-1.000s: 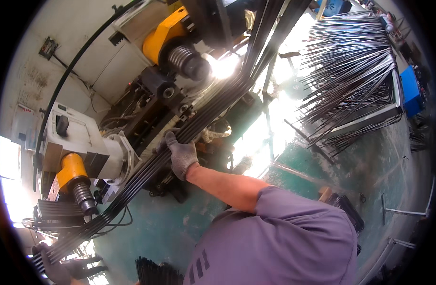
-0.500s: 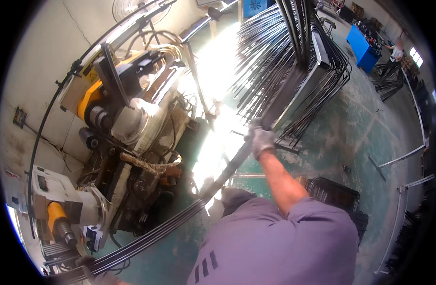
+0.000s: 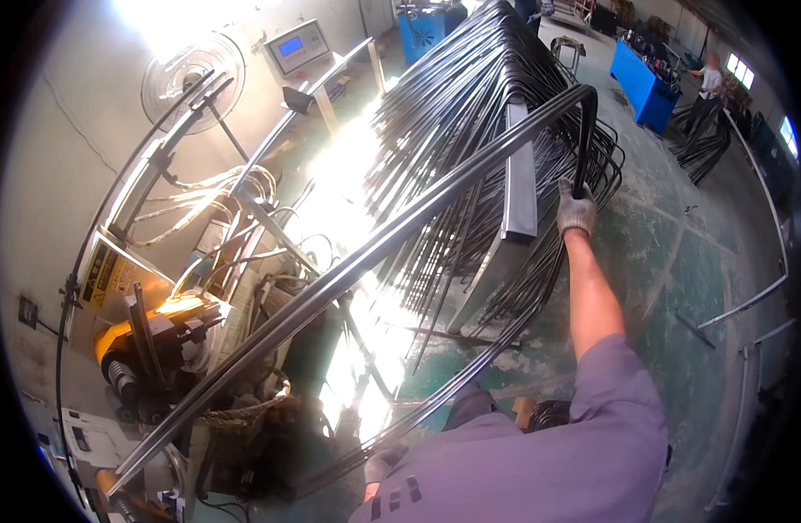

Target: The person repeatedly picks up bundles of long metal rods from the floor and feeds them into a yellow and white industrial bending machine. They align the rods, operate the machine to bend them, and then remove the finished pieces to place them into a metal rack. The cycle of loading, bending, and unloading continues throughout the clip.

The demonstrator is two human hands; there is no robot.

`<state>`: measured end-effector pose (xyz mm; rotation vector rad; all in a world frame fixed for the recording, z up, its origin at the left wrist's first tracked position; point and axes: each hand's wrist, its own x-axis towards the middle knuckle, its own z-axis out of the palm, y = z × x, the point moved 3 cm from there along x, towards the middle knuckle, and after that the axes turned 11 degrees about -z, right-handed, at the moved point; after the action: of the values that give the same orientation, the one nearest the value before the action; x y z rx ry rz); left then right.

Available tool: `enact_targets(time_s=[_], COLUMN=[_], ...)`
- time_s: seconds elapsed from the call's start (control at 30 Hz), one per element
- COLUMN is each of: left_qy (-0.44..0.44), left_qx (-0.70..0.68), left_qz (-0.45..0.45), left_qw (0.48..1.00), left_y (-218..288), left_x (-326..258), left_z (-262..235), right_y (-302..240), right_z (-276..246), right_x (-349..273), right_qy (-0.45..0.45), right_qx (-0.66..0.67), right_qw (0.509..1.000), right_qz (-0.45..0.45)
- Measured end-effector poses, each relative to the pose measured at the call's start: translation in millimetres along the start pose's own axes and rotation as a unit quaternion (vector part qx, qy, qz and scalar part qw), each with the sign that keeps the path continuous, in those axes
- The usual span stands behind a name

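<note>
My right hand (image 3: 577, 212), in a pale work glove, is closed round a bundle of bent black metal bars (image 3: 435, 196) just below their bend. One long leg of the bundle slants across the view to the lower left, over the machine. The other leg drops through my right hand toward my body. Low in front of me, my gloved left hand (image 3: 383, 466) grips the lower bars, its fingers partly hidden. Beside the right hand, many similar bent bars (image 3: 426, 131) hang over a grey metal rack beam (image 3: 520, 196).
At left stands a machine with a yellow part (image 3: 112, 343), hoses and cables. Behind it are a wall fan (image 3: 193, 83) and a control box with a screen (image 3: 297, 46). A blue workbench (image 3: 640, 87) and another person (image 3: 708, 83) are at the far right. Metal rails (image 3: 745, 301) edge the right.
My right hand has moved up and right, carrying the bars' bend beside the rack. My left hand has come from the far lower left toward my body. The view has shifted.
</note>
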<state>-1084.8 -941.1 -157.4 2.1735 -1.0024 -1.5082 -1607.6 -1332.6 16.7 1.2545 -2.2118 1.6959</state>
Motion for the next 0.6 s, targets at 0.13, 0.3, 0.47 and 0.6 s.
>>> enact_targets(time_s=[0.13, 0.3, 0.47, 0.6], left_qy=[-0.056, 0.128, 0.130, 0.120], left_qx=[-0.417, -0.393, -0.413, -0.412], left_qz=[-0.100, -0.102, -0.134, -0.154], left_qw=[0.901, 0.905, 0.891, 0.890], left_y=[114, 139, 145, 126], left_x=[11, 22, 20, -5], left_z=[-7, -43, -30, 6], right_y=[60, 69, 116, 144], right_z=[58, 119, 143, 152], right_x=[97, 149, 173, 57], right_qy=[-0.106, -0.237, -0.227, -0.219], right_qx=[-0.190, -0.400, -0.374, -0.220], right_qw=[0.976, 0.877, 0.897, 0.923], right_qz=[-0.011, 0.122, -0.061, -0.225])
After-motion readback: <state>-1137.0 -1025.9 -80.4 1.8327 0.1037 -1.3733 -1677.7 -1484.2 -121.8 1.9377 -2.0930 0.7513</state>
